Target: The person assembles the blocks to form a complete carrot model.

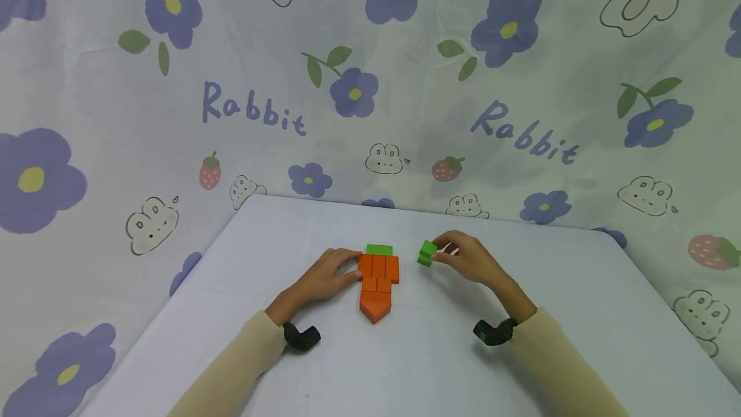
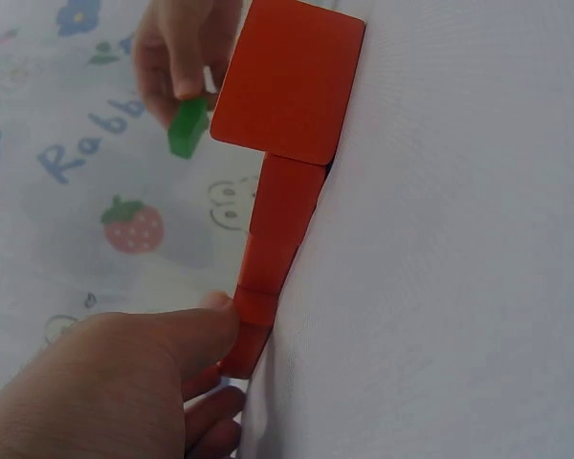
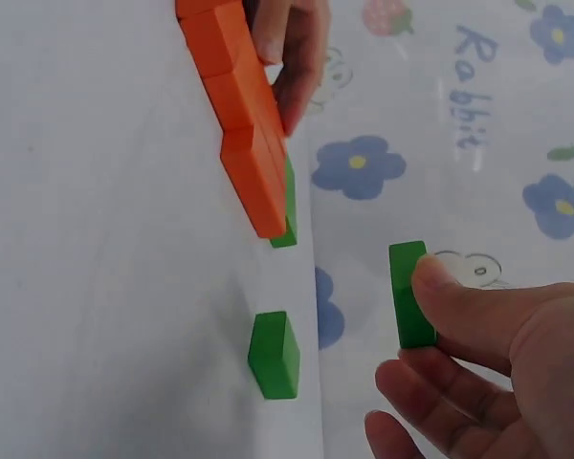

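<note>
Orange blocks (image 1: 379, 268) lie together on the white table, with a pointed orange block (image 1: 375, 306) at their near end. A green block (image 1: 379, 250) lies against their far end. My left hand (image 1: 330, 275) is at the left side of the group, thumb and forefinger at the two ends of the leftmost orange block (image 1: 365, 266). Off to the right, my right hand (image 1: 469, 258) pinches a green block (image 3: 405, 296) between thumb and fingers, raised above the table. Below it, another green block (image 3: 275, 356) stands on the table, apart from the fingers.
A printed cloth (image 1: 393, 127) with flowers, rabbits and strawberries hangs behind the table (image 1: 440, 365). Dark wrist bands (image 1: 302, 338) sit at the cuffs of both light sleeves (image 1: 237, 365).
</note>
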The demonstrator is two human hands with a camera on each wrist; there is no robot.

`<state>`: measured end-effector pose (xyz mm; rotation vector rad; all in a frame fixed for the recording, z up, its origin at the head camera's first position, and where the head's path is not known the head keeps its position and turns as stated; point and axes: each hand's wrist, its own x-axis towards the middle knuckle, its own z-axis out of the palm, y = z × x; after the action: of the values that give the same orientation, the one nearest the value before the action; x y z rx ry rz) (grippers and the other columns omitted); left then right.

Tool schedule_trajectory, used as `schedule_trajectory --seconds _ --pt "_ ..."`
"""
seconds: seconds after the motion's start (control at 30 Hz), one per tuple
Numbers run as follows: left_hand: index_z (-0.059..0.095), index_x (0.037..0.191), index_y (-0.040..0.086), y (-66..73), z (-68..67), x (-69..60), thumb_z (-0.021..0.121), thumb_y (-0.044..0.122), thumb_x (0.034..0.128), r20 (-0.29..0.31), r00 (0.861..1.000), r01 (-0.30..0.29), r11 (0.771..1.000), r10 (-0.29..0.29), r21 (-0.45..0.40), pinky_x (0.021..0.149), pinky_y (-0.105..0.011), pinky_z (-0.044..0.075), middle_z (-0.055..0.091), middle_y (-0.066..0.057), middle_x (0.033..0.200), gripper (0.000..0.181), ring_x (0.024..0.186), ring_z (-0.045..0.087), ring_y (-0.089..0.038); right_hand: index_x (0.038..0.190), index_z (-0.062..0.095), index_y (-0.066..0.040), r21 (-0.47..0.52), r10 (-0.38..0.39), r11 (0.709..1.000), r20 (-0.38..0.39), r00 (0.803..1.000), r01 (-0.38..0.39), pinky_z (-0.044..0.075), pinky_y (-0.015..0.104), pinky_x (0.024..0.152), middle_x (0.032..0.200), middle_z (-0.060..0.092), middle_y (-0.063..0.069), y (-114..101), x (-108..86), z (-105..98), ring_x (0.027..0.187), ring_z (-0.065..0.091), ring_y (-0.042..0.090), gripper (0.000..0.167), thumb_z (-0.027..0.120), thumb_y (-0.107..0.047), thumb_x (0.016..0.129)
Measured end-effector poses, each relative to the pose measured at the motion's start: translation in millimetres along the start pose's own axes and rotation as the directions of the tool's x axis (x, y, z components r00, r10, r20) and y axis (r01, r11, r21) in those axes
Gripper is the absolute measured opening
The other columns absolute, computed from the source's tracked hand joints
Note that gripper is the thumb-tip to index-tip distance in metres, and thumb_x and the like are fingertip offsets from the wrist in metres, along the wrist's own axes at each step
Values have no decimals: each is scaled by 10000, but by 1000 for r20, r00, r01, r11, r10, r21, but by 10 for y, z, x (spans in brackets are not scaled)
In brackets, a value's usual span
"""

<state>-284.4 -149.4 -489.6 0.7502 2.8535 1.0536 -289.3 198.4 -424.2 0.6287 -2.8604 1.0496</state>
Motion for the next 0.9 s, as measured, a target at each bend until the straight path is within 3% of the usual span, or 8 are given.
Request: schedule_trajectory --seconds 0.23,0.4,0.6,0.9 --pt "533 1441 154 15 -13 0 647 378 973 -4 1000 -6 1000 6 -1 1144 -484 383 553 -33 1450 531 1346 463 -251 1166 673 -67 11 15 1000 -23 1000 -15 580 344 823 1079 699 71 -69 280 156 961 657 205 301 727 -240 925" --pt "533 1439 141 29 -12 -6 649 364 972 4 1000 -12 1000 12 -4 1145 -493 380 553 -43 1450 530 1350 460 -264 1159 676 -70 38 74 997 -15 997 -73 586 315 805 1069 698 70 -110 428 323 969 661 204 320 740 -268 916" --pt "535 1439 147 23 -14 -2 649 386 969 2 1000 -11 1000 11 7 1145 -495 381 554 -40 1450 540 1348 460 -265 1151 682 -62 -2 93 996 -26 995 -93 562 360 871 1038 694 61 -137 587 481 964 637 193 326 750 -267 907" --pt "542 1430 153 -7 8 -1 645 395 970 -8 1000 -30 1000 30 -5 1127 -490 397 564 -29 1438 531 1327 473 -250 1135 688 -57 -44 177 983 -26 984 -178 534 346 844 1024 662 68 -120 705 649 920 567 204 318 770 -242 889"
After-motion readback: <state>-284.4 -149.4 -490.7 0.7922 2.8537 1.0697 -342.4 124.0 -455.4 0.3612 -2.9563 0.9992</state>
